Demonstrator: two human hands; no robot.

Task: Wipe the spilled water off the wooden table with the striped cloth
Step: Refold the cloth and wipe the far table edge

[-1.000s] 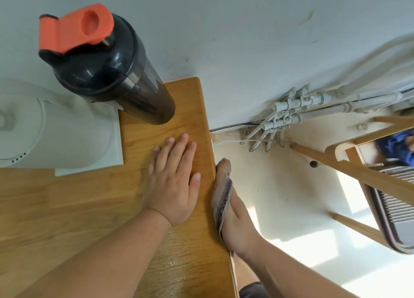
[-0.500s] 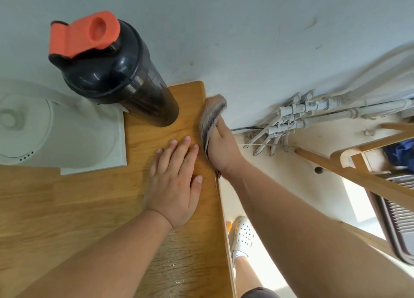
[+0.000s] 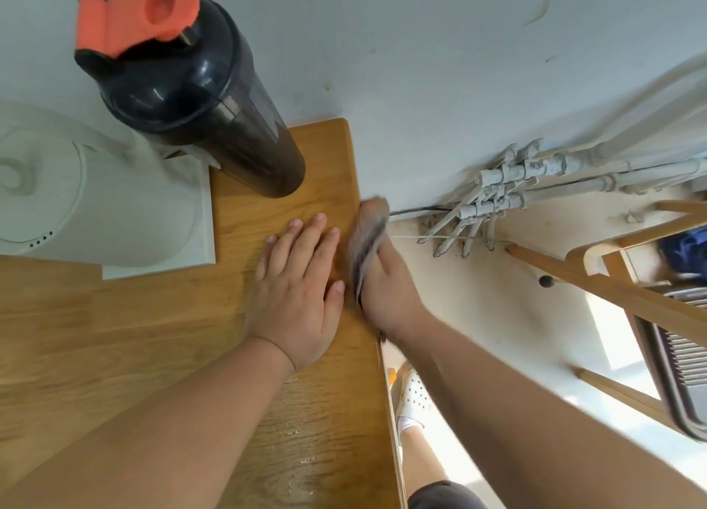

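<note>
My right hand (image 3: 386,290) presses the striped cloth (image 3: 366,237) against the right edge of the wooden table (image 3: 114,336), just off its side. The cloth is blurred by motion and partly hidden under my fingers. Flat on the tabletop lies my left hand (image 3: 298,283), fingers spread, holding nothing, a short way left of the cloth. Small wet glints (image 3: 302,432) show on the wood near the front right, beside my left forearm.
A black shaker bottle with an orange lid (image 3: 199,99) stands at the table's back corner. A white kettle (image 3: 69,198) on a white base is to its left. Pipes (image 3: 535,187) run along the wall; a wooden chair (image 3: 631,279) stands on the right.
My right hand with the cloth slid forward along the table's edge toward the wall, then came partly back toward me. My left hand has stayed flat in place.
</note>
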